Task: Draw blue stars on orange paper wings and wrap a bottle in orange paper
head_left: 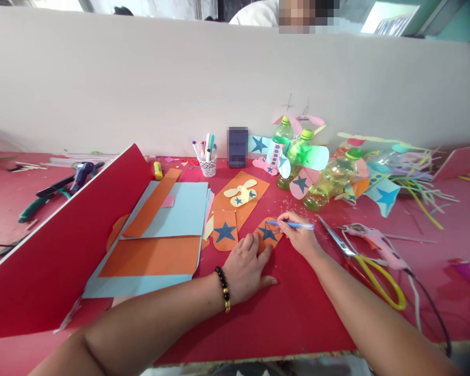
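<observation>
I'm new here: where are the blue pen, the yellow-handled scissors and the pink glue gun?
Blue pen [301, 225]: head view, on its barrel.
Yellow-handled scissors [349, 251]: head view, on the metal near the pivot.
Pink glue gun [384, 247]: head view, on its pink body.

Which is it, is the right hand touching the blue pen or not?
Touching. The head view shows the right hand gripping the blue pen with its fingers.

Around the red counter [297, 324]

A pink glue gun [379, 245] lies beside yellow-handled scissors [352, 254] at right. Green-capped bottles [298, 153] cluster near the white partition [160, 83]; farther left sit a marker cup [208, 167] and yellow glue stick [158, 171].
</observation>
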`<state>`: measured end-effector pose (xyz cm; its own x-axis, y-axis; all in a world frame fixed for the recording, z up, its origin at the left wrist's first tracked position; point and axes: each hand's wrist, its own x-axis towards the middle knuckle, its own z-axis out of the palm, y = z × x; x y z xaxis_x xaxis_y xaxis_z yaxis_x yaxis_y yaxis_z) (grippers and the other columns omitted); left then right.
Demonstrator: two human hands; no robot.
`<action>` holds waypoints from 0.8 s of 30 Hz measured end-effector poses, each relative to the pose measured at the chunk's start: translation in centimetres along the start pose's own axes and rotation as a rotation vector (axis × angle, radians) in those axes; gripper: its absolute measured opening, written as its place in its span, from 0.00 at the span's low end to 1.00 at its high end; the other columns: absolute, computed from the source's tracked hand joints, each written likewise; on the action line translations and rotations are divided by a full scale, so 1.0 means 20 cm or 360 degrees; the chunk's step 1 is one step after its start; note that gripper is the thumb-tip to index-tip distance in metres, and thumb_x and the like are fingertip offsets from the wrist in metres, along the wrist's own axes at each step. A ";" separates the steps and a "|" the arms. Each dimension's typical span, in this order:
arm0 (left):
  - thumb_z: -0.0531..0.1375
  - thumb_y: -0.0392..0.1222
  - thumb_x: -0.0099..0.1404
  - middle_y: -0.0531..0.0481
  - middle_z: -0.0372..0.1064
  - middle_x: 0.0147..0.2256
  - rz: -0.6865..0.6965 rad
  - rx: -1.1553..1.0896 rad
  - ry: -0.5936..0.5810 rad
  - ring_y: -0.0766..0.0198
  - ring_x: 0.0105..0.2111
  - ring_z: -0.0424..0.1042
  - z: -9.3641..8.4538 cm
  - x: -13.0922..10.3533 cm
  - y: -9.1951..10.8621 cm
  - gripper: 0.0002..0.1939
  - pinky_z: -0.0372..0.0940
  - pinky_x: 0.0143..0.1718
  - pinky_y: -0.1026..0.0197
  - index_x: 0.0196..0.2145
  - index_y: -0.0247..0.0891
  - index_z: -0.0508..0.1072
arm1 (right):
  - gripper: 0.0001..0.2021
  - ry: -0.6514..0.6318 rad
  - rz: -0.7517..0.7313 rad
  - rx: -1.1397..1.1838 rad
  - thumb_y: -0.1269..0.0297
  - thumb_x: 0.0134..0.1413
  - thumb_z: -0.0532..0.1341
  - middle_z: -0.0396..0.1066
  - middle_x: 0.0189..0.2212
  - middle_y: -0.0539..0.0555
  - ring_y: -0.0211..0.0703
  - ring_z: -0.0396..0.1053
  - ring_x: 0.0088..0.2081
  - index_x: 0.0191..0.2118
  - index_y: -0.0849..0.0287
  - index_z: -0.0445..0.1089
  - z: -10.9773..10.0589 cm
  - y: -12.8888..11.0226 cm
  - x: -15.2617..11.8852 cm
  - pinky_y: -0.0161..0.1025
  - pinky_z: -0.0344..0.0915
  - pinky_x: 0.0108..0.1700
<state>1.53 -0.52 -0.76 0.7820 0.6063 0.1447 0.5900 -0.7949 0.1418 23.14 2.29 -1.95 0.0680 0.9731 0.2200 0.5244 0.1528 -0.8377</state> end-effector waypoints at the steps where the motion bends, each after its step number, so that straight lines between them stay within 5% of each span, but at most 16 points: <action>1: 0.52 0.68 0.61 0.30 0.53 0.59 -0.0002 -0.0001 0.0001 0.44 0.56 0.54 0.00 0.00 0.00 0.41 0.53 0.56 0.47 0.60 0.34 0.60 | 0.09 0.0001 0.0002 -0.0001 0.57 0.57 0.57 0.71 0.25 0.51 0.42 0.70 0.28 0.32 0.55 0.67 0.00 0.00 0.00 0.36 0.65 0.29; 24: 0.51 0.68 0.61 0.32 0.52 0.60 -0.0013 -0.0014 -0.0013 0.44 0.57 0.53 0.00 0.00 0.00 0.41 0.53 0.56 0.46 0.61 0.36 0.59 | 0.07 -0.0088 0.0000 0.0124 0.63 0.54 0.58 0.68 0.20 0.48 0.40 0.68 0.25 0.26 0.55 0.66 -0.02 -0.05 -0.01 0.36 0.63 0.28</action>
<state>1.49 -0.47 -0.78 0.7788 0.6124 0.1358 0.5945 -0.7896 0.1518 22.91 1.77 -0.91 0.0202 0.9808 0.1939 0.4565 0.1635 -0.8746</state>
